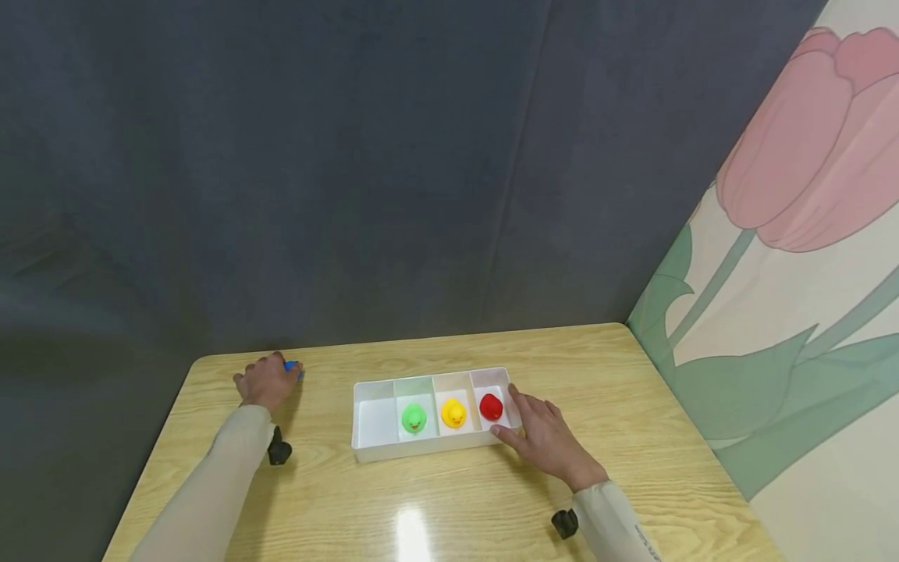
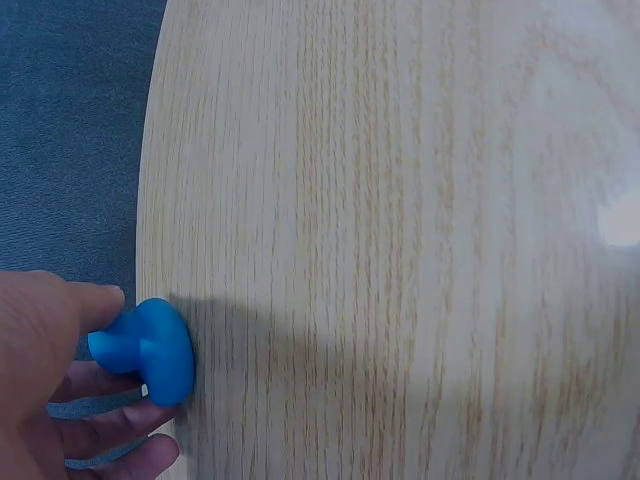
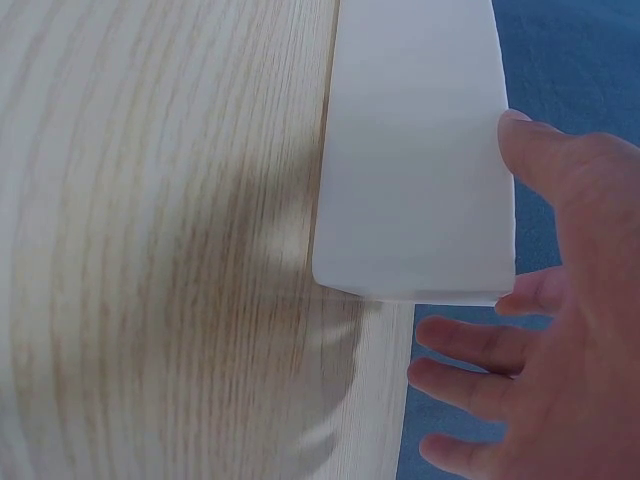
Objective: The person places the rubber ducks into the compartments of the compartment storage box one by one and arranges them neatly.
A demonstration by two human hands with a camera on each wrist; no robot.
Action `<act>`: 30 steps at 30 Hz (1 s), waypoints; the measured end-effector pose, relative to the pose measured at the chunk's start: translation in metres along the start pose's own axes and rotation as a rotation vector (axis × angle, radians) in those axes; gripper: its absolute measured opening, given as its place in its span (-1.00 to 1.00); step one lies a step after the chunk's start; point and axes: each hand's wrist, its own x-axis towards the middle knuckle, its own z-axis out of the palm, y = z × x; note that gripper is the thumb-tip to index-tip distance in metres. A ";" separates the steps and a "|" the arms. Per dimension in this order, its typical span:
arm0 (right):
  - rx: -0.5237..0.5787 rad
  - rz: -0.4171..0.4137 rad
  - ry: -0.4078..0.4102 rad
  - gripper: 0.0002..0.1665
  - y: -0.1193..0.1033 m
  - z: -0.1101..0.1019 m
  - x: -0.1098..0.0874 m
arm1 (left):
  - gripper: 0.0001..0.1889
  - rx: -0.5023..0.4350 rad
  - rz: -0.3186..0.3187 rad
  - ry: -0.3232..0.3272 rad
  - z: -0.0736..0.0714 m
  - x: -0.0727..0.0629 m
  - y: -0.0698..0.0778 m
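Note:
My left hand [image 1: 265,381] is at the table's far left, pinching a small blue rubber duck [image 2: 160,350] between thumb and fingers. From above, the hand covers most of this duck. A white divided tray [image 1: 435,446] lies near the middle of the table. Its compartments hold a green rubber duck [image 1: 413,418], a yellow rubber duck [image 1: 453,414] and, at the right end, a red rubber duck [image 1: 491,407]; the leftmost compartment is bare. My right hand [image 1: 544,437] spans the tray's front right corner, thumb at the front rim, index finger at the end wall, the other fingers spread loosely.
The tray stands on a light wooden table [image 1: 337,515] with rounded far corners. A dark curtain [image 1: 393,172] hangs right behind the table. On the right is a wall [image 1: 787,312] painted with pink tulips.

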 end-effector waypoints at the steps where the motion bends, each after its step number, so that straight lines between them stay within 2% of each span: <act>1: 0.000 0.001 -0.002 0.05 0.000 0.000 0.000 | -0.48 0.002 0.000 -0.001 0.000 0.000 0.000; 15: 0.010 0.007 -0.005 0.07 0.000 0.001 0.001 | -0.44 -0.010 -0.030 -0.022 -0.003 -0.003 -0.003; 30: 0.019 0.013 -0.010 0.08 -0.001 -0.001 -0.001 | -0.50 -0.020 -0.008 -0.036 -0.014 -0.009 0.002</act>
